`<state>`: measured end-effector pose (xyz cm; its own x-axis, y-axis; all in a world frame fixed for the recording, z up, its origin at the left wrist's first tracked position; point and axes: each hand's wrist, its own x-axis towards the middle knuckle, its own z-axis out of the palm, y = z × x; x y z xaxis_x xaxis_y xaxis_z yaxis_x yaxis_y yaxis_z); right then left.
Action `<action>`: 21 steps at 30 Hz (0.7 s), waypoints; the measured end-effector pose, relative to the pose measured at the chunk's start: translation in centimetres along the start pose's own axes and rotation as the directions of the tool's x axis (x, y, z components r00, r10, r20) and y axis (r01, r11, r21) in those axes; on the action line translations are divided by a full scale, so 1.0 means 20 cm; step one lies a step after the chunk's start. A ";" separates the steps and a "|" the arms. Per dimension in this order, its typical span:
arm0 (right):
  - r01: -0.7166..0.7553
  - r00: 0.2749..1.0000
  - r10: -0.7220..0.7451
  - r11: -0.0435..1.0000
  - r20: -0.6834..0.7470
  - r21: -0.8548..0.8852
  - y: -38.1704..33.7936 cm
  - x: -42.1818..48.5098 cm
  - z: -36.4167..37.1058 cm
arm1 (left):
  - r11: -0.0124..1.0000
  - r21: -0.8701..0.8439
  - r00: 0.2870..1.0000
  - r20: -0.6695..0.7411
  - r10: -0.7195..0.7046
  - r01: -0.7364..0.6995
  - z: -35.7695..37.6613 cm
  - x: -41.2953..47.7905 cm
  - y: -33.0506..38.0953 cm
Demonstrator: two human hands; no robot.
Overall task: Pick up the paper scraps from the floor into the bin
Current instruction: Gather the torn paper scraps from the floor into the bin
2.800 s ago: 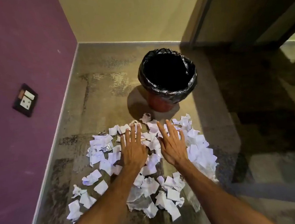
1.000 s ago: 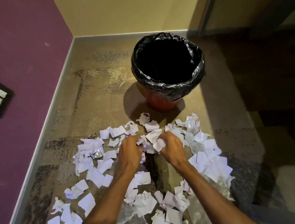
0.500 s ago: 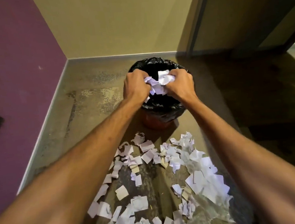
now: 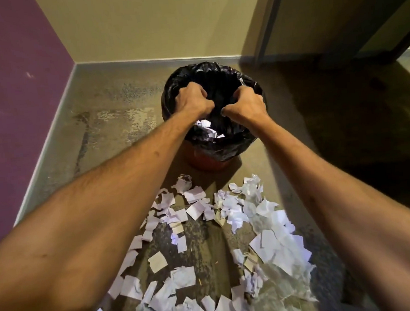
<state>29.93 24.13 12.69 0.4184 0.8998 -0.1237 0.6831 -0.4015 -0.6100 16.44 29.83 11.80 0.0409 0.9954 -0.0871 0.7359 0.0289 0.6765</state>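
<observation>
Bin [image 4: 232, 145] mouth sits under left hand [image 4: 192, 100] and right hand [image 4: 244, 103], fingers curled downward; whether they clamp paper I cannot tell. Most paper scraps [image 4: 275, 245] lie on the floor [image 4: 123, 127] before the bin. Best spread fingers fully inside its rim.

The bin [image 4: 207, 161] is seen to have a red body that looks smooth and plastic. It is lined with a black plastic liner [image 4: 223, 146], glossy and finely creased. The paper scraps [image 4: 275, 245] are of white matt paper, many of them creased or crumpled. Among them thin translucent sheets [image 4: 283, 289] are shown, crinkled and faintly shiny; whether film or tissue cannot be told. The floor [image 4: 113, 128] is mottled, speckled and stone-like, with a dull sheen. The purple wall [image 4: 10, 97] and the cream wall [image 4: 152, 24] are painted matt.
</observation>
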 end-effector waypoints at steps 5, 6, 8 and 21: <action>0.170 0.956 -0.139 0.980 -0.260 0.099 0.12 -0.18 0.01 | 0.982 -0.064 0.960 -0.230 0.159 -0.178 0.03 -0.15 -0.09; 0.200 0.939 -0.154 0.972 -0.307 0.122 0.16 -0.21 0.03 | 0.964 -0.073 0.926 -0.303 0.223 -0.256 0.04 -0.21 -0.13; 0.227 0.919 -0.149 0.957 -0.366 0.180 0.24 -0.28 0.06 | 0.926 -0.048 0.852 -0.413 0.322 -0.374 0.06 -0.36 -0.23; 0.019 0.997 -0.025 0.997 -0.080 -0.076 0.79 -0.68 0.47 | 0.874 0.232 0.904 0.085 0.420 -0.428 0.52 -0.86 -0.85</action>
<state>29.39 7.13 -2.62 0.4474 0.8932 -0.0456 0.7345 -0.3960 -0.5511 10.14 11.21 -5.81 0.4035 0.9038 0.1426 0.7824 -0.4216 0.4584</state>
